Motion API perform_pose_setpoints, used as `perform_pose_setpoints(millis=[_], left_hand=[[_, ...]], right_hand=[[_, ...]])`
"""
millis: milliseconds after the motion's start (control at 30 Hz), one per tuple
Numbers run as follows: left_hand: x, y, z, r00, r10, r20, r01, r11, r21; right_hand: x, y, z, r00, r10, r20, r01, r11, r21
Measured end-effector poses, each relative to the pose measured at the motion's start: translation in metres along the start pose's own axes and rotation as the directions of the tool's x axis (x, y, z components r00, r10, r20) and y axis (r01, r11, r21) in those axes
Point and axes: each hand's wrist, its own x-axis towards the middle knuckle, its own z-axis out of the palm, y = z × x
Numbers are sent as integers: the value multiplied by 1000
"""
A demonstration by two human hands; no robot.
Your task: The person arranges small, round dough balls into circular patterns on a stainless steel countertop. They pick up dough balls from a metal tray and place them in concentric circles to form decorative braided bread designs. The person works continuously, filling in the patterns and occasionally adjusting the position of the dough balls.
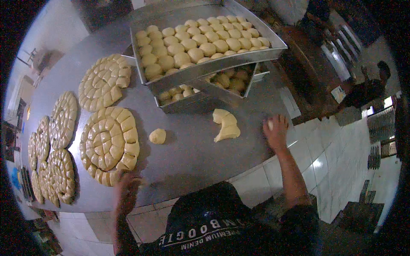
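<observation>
My right hand (276, 129) is low over the metal table near its right edge, its fingers around a small pale piece of dough (271, 124). At the lower edge of the nearest coil of cut dough (107, 140) is my left hand (128, 188). It is blurred, and whether it holds a piece cannot be made out. Between my hands lie a single round dough ball (158, 136) and a curved strip of dough (226, 125). The nearest coil is scored into segments, and so is another coil (104, 81) beyond it.
A deep metal tray (211, 65) full of rows of dough balls stands at the table's far side, stacked crosswise over other trays (182, 104) with dough balls. Several more segmented coils (61, 176) lie at the left. The table (189, 172) ends close to my body, with tiled floor (314, 163) beyond.
</observation>
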Motion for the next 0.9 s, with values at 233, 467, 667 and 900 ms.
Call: perform_pose_setpoints(millis=[233, 467, 667, 900], left_hand=[[22, 31, 8, 839, -390, -379, -66, 618, -783], [66, 70, 46, 982, -70, -175, 7, 942, -337], [98, 121, 46, 996, -74, -45, 33, 805, -592], [99, 86, 60, 940, -240, -241, 89, 858, -505]], right_hand=[[21, -40, 35, 990, -21, -139, 77, 908, 412], [66, 19, 29, 957, 283, -62, -261, 935, 241], [36, 49, 37, 972, -35, -231, 93, 966, 243], [15, 32, 4, 999, -38, 26, 22, 890, 455]])
